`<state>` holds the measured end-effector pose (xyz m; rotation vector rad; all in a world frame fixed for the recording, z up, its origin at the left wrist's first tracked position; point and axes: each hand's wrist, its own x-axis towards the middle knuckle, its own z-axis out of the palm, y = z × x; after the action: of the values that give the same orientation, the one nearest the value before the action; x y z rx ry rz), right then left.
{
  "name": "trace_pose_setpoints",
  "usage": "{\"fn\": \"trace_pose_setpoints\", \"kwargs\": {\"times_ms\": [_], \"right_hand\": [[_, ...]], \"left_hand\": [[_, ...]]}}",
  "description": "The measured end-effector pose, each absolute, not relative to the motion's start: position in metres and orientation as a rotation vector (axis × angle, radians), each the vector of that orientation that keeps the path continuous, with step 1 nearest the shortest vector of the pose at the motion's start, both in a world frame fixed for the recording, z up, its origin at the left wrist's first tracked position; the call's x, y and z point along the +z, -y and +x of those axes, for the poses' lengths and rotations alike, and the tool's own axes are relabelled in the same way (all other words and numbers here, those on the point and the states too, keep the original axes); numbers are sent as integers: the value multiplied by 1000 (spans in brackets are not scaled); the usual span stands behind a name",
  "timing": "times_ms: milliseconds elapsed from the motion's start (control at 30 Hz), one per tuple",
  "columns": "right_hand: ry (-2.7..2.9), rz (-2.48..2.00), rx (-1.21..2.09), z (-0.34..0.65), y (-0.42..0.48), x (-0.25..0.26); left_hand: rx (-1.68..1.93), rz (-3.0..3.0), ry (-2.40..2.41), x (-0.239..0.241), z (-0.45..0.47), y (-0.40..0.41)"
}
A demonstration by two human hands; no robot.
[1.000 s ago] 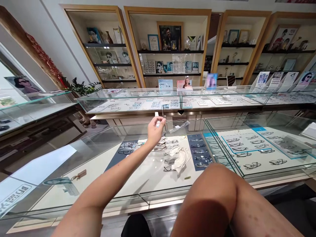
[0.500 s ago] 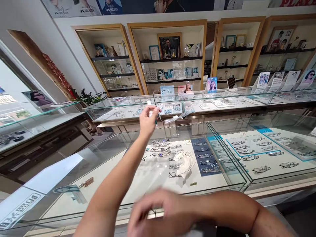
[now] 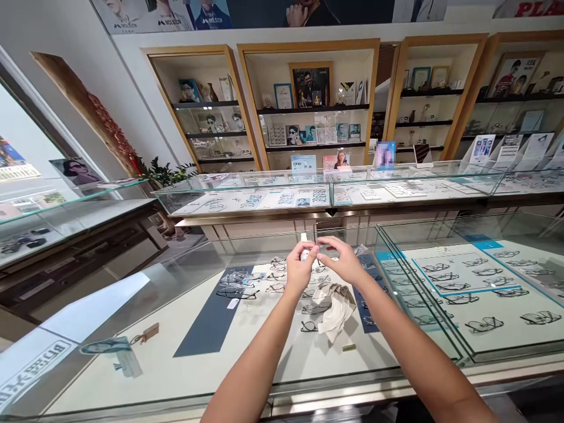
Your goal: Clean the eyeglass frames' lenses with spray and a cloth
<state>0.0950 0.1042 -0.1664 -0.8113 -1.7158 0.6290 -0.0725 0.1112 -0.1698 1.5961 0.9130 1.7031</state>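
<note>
Both my arms reach out over a glass display case (image 3: 132,305). My left hand (image 3: 301,269) and my right hand (image 3: 346,262) meet above its far part, fingers pinched together. Between them is a thin, nearly clear pair of glasses (image 3: 319,249) with a small white tag at my left fingertips. Each hand grips one side of it. Under the glass below the hands lie rows of spectacle frames (image 3: 275,276) and a crumpled beige cloth (image 3: 335,301).
A second glass case (image 3: 467,282) with more frames stands to the right, and a long one (image 3: 330,191) runs across behind. Wooden wall shelves (image 3: 308,108) hold pictures. A small gold item (image 3: 349,348) and a brown tag (image 3: 147,333) lie in the near case.
My left hand has come down and back from its raised reach with the glasses. My right hand has swung up from low in front and joined it on the frame.
</note>
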Motion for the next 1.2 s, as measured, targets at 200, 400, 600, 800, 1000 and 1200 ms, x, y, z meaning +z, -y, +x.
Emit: {"fn": "trace_pose_setpoints", "kwargs": {"times_ms": [200,400,600,800,1000,1200], "right_hand": [[1644,-828,784,95,-105,-189],[1637,-821,719,96,-104,-193],[1487,-862,744,108,-110,-190],[1390,-838,991,116,-117,-198],[1281,-817,1172,129,-128,-204],[1282,-758,1342,130,-121,-196]], "left_hand": [[1646,1613,-901,-184,-74,-109],[1661,1705,-940,-179,-73,-108],[1667,1552,-903,-186,-89,-113],[1411,1184,-719,-196,-98,-121],[1258,977,-620,-194,-101,-122],[1261,1284,-714,-202,-103,-125]]}}
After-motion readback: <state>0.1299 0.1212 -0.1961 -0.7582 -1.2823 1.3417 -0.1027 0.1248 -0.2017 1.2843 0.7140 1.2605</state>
